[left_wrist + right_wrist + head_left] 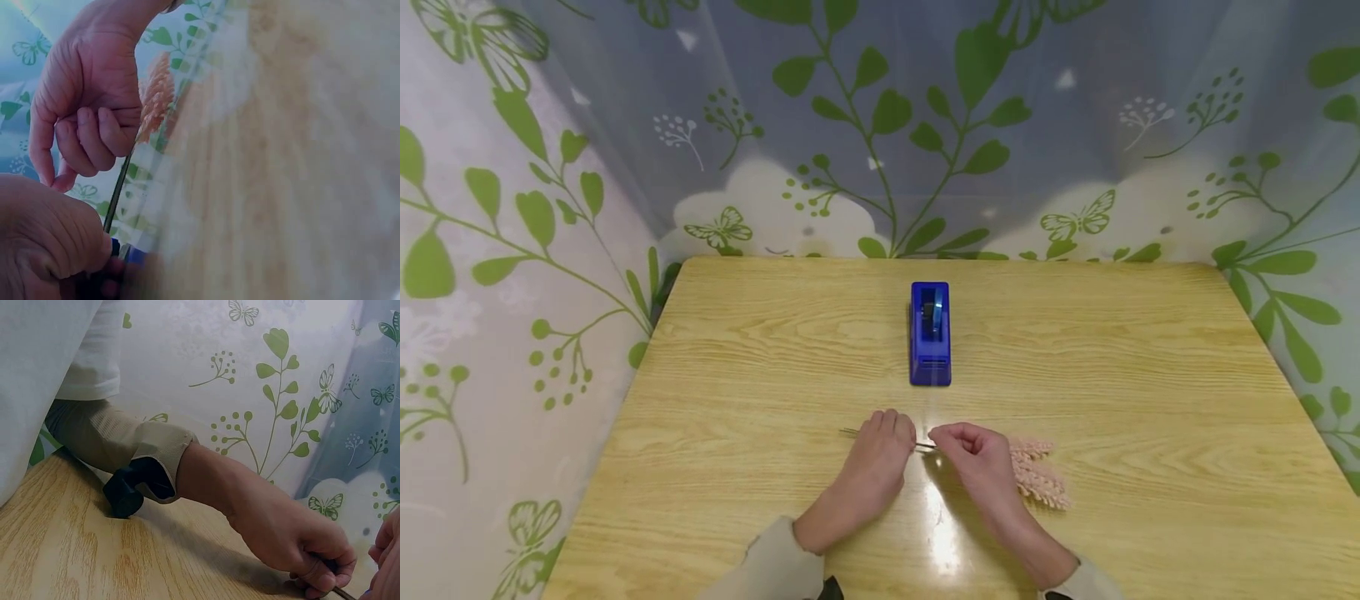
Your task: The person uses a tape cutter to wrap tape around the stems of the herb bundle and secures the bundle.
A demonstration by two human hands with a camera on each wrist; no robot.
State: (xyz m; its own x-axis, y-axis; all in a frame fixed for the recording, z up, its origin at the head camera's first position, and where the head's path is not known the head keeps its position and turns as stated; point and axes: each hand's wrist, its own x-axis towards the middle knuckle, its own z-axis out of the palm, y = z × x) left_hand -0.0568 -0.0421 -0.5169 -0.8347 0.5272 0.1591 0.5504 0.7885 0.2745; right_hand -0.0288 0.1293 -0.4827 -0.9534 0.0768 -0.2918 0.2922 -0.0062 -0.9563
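My left hand (880,454) grips several thin dark stems (927,446), their ends poking out to its left. Pink braided-looking flower heads (1041,475), like ears of wheat, top the stems and show beyond my right hand (981,458). That hand is close beside my left one, its thumb and index tips brought together by the stems. In the left wrist view its other fingers (94,140) are curled in, and the stem (119,190) runs past their outer side. I cannot tell whether the right fingertips pinch anything.
A blue tape dispenser (930,333) stands on the wood-grain table (760,333), beyond both hands. Curtains (760,183) with green leaves and butterflies close off the back and sides. A dark strap piece (128,490) sits at the left sleeve cuff.
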